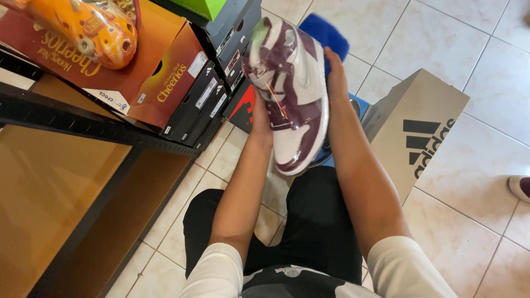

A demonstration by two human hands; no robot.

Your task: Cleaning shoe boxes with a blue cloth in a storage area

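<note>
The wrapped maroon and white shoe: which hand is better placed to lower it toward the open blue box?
Probably the right hand: it grips the shoe on the side nearest the blue box. The left hand holds the shelf side.

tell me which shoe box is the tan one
The tan shoe box on the tiled floor right of the maroon-and-white sneaker; the stacked shoe boxes by the shelf are black.
</note>
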